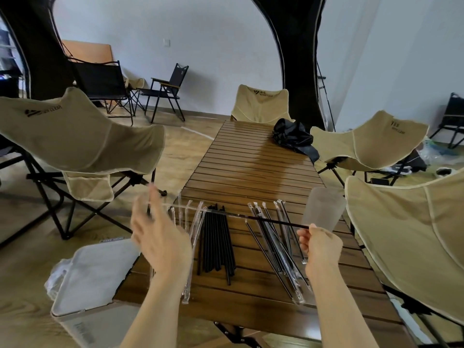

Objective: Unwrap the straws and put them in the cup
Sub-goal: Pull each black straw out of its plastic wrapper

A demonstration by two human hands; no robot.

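R hand [320, 244] pinching black straw [271, 221] just left of cup [324, 208]; L hand [160, 237] blurring, fingers mostly straight, grip on wrapper [185, 207] unclear. Risk: wrapper snagging, straw slipping from the pinch

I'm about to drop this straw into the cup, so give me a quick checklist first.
1. Grip of right hand on black straw: ok, pinched.
2. That straw free of wrapper: not ok, they meet at the tip.
3. Grip of left hand on wrapper: cannot tell, blurred.
4. Mouth of cup up, near right hand: ok.
5. Pile of bare straws in cup: not ok, lies on table.
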